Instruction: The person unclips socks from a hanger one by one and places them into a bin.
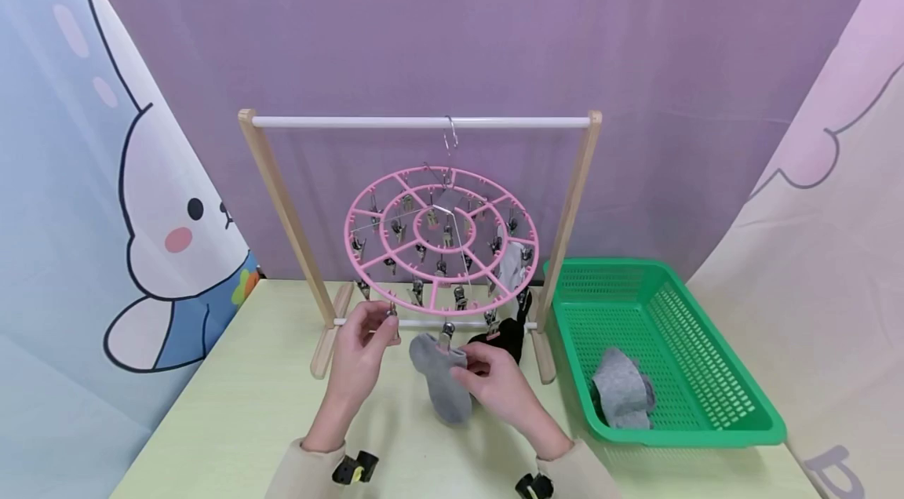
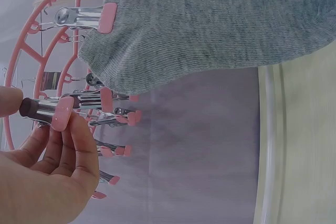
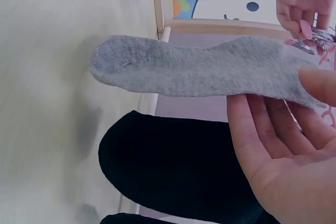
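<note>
A grey sock (image 1: 445,393) hangs from a metal clip (image 2: 86,18) with pink tips, under the front of the round pink drying hanger (image 1: 348,232). My right hand (image 1: 503,385) pinches this sock near its cuff, thumb on one side and fingers on the other. To the left, my left hand (image 1: 359,346) holds another pink-tipped clip (image 2: 50,113) between thumb and fingers; no cloth shows in it. Black socks (image 3: 168,166) hang just behind the right hand, and a white sock (image 1: 512,267) hangs at the hanger's right side.
The hanger hooks over the white rod (image 1: 339,122) of a wooden-legged rack (image 1: 286,209). A green basket (image 1: 685,438) stands to the right on the pale table (image 1: 233,405), with grey cloth (image 1: 625,389) inside. Several more clips dangle from the rings.
</note>
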The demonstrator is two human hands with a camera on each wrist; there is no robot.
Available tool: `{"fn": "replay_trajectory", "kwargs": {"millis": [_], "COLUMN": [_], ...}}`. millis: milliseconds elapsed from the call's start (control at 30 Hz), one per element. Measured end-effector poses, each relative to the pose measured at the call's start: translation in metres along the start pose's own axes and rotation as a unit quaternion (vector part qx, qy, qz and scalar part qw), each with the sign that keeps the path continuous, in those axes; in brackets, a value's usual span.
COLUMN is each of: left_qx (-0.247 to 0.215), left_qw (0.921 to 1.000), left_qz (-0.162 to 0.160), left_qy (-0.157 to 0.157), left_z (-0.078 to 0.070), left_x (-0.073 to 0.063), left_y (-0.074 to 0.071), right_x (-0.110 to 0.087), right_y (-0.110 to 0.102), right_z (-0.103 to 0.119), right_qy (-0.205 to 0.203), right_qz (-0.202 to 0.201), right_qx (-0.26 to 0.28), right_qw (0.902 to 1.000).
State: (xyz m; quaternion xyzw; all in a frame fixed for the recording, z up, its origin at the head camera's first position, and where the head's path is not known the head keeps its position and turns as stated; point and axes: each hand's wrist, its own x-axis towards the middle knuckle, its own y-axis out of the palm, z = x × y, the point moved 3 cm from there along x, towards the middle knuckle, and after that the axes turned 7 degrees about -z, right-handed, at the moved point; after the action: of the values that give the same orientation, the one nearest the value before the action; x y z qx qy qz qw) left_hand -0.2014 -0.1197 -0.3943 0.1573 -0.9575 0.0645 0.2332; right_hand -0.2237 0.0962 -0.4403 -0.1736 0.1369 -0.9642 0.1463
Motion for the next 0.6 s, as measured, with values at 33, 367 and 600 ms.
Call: {"fn": "replay_trajectory", "kwargs": {"millis": [33,367,600], "left_qx": [0.000,0.016,0.081], "left_qw": [1.0000,0.9998,0.9960], "left_qz": [0.000,0.000,-0.020], "left_qy": [0.000,0.010,0.031], "left_z": [0.000,-0.003,-0.009], "left_x": [0.000,-0.001,-0.006], "left_y": [0.000,0.000,-0.002], "right_x": [-0.001,-0.008,-0.012], "right_y": [0.000,0.001,0.001], "right_z": [0.000,0.005,0.009], "right_qy": [0.001,-0.004,0.005], "right_qz": [-0.002,0.015,0.031], "right_qx": [-0.004,0.004,0.012], "right_qw": [1.0000,0.9999,0.9994]}}
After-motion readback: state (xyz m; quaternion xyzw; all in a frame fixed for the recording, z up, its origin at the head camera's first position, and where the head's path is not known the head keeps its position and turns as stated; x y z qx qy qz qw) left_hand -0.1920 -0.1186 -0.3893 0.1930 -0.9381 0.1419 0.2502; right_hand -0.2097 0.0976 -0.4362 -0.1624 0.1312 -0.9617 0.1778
